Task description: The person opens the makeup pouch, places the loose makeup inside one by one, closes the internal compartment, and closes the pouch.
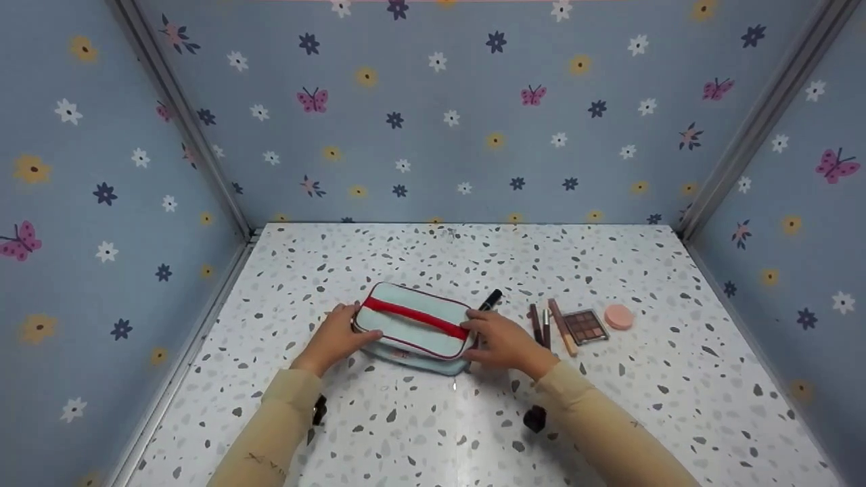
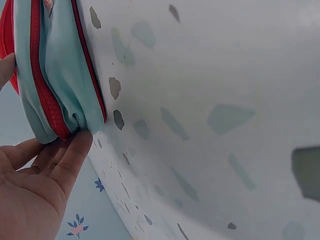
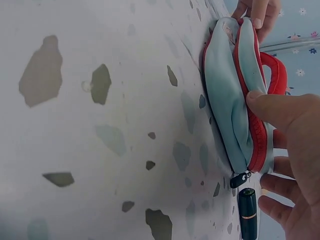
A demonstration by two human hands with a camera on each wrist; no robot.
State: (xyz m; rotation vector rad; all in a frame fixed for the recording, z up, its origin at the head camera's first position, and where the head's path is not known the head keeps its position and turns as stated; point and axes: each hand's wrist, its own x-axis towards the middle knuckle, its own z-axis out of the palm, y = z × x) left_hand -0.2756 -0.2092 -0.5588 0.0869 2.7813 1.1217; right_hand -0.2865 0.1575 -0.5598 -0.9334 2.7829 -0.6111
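A pale blue cosmetic bag (image 1: 399, 331) with red piping, a red zipper and a red strap on its lid lies on the speckled tabletop. At its left end my left hand (image 1: 338, 338) holds it, thumb on the lid and fingers against the end (image 2: 35, 185). My right hand (image 1: 507, 341) grips the other end; in the right wrist view its thumb presses the front by the zipper. The dark zipper pull (image 3: 240, 180) hangs at this end. Beside it lies a black tube (image 1: 490, 299), partly hidden behind the right hand.
To the right lie a dark brown stick (image 1: 536, 323), a silver-and-brown tube (image 1: 547, 328), a longer brown tube (image 1: 563, 328), an eyeshadow palette (image 1: 586, 327) and a round pink compact (image 1: 618, 316). Flower-patterned panels (image 1: 446, 135) stand at the back and both sides.
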